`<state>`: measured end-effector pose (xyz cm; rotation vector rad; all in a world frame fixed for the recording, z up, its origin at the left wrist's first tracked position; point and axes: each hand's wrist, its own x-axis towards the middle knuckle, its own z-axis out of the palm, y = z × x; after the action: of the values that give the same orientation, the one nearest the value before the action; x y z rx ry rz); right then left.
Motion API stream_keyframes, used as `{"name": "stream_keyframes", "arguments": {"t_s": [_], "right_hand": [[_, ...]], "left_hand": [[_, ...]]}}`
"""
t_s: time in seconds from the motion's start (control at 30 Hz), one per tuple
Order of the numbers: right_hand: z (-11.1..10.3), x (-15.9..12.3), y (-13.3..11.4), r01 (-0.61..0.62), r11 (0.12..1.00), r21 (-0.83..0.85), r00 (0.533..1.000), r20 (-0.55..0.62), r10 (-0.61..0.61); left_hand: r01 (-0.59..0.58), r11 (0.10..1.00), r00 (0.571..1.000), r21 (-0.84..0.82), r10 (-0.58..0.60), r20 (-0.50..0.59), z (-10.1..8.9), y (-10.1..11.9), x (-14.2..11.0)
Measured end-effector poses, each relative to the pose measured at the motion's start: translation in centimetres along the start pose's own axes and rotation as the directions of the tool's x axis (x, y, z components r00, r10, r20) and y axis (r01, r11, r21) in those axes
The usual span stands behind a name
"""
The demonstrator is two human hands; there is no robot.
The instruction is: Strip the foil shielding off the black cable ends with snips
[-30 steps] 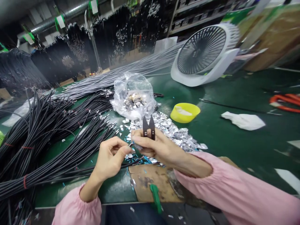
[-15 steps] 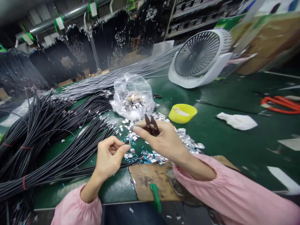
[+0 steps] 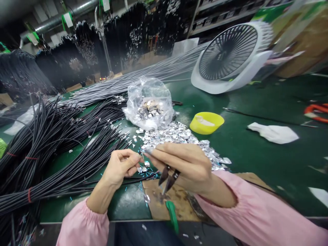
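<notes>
My left hand (image 3: pixel 119 169) is closed in a pinch over the work surface, holding a cable end (image 3: pixel 142 156) of which only a short thin tip shows. Right beside that tip are the fingertips of my right hand (image 3: pixel 188 162), which has a small pair of dark snips (image 3: pixel 169 178) tucked in its palm. The blades stick out below the fingers, apart and pointing down toward me. Whether my right fingertips touch the cable tip, I cannot tell. Under both hands lie silver foil scraps (image 3: pixel 171 133) and small blue wire bits.
Bundles of black cables (image 3: pixel 64 164) fill the left side, with grey cables (image 3: pixel 112 82) behind. A clear plastic bag (image 3: pixel 150 102) of scraps, a yellow tub (image 3: pixel 207 123) and a white fan (image 3: pixel 230 58) stand beyond my hands. Cardboard (image 3: pixel 159 198) and a green-handled tool (image 3: pixel 172 215) lie at the front edge.
My right hand has turned over, so the snips' blades swing from pointing up to pointing down. Its fingertips have come closer to the cable tip. The view has shifted slightly left.
</notes>
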<state>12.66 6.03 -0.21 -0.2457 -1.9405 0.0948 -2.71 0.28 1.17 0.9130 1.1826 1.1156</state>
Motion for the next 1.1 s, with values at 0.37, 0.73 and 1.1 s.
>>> {"name": "stream_keyframes", "arguments": {"t_s": [0.37,0.73,1.1], "right_hand": [[0.2,1.0,-0.1,-0.672,0.692,0.262,0.739,0.305,0.601],[0.1,1.1,-0.3,-0.603,0.747,0.279,0.788,0.357,0.502],[0.1,1.0,-0.4,-0.633,0.727,0.266,0.766,0.354,0.537]], "left_hand": [[-0.453,0.575,0.596,0.681,0.764,-0.247,-0.5,-1.7,-1.2],[-0.463,0.432,0.502,0.774,0.848,-0.173,-0.3,-1.8,-1.2],[-0.379,0.143,0.410,0.914,0.912,0.027,-0.3,-2.2,-1.3]]}}
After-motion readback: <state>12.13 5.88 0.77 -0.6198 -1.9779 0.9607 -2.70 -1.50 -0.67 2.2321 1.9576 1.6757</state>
